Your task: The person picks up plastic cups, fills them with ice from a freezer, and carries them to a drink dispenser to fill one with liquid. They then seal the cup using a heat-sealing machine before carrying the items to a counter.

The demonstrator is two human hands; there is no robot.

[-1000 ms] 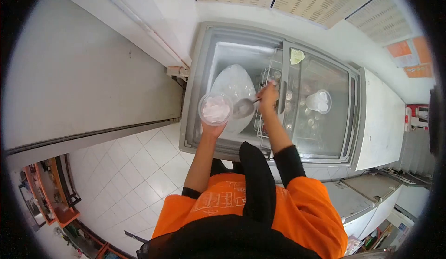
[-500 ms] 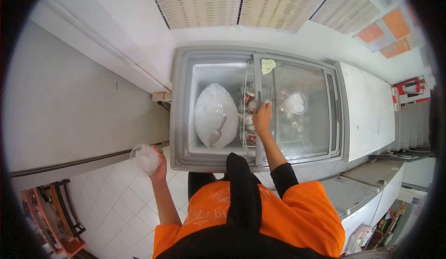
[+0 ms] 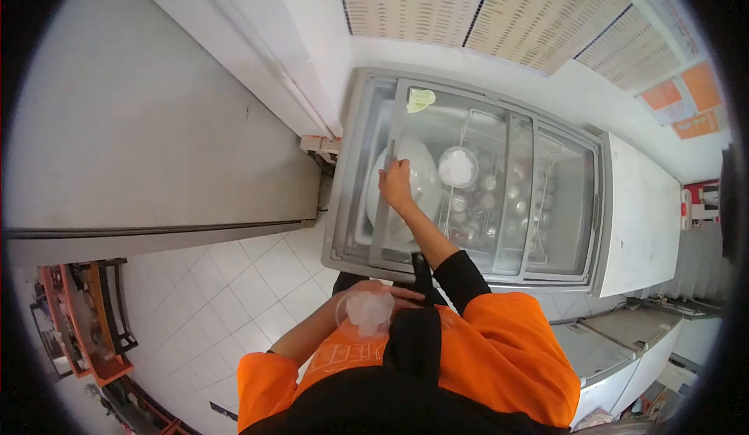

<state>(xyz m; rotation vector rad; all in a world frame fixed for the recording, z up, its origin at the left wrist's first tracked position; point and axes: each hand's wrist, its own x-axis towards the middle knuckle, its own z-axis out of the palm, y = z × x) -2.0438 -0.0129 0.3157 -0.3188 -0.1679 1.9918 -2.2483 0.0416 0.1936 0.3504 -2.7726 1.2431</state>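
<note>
My right hand [image 3: 396, 184] is closed round the frame edge of the sliding glass lid [image 3: 421, 142] on a chest freezer [image 3: 341, 224]. A clear cup of ice [image 3: 458, 167] stands on that glass. Close to my orange shirt, my left hand [image 3: 382, 287] has hold of another clear cup of ice [image 3: 367, 314]. Its fingers reach past the cup toward a black strap and are partly hidden. Through the glass a large bag of ice [image 3: 421, 176] and several cans [image 3: 473, 215] show.
A white cabinet [image 3: 644, 216] adjoins the freezer's right end. At left a large grey panel [image 3: 156, 123] stands above the tiled floor [image 3: 250, 275]. Orange racks [image 3: 82, 318] are at lower left. Printed sheets [image 3: 546, 14] hang on the wall.
The glass lid has slid left under my right hand, over the ice bag, carrying the cup on it. My left hand has brought its cup in from the left toward my body. The view has shifted.
</note>
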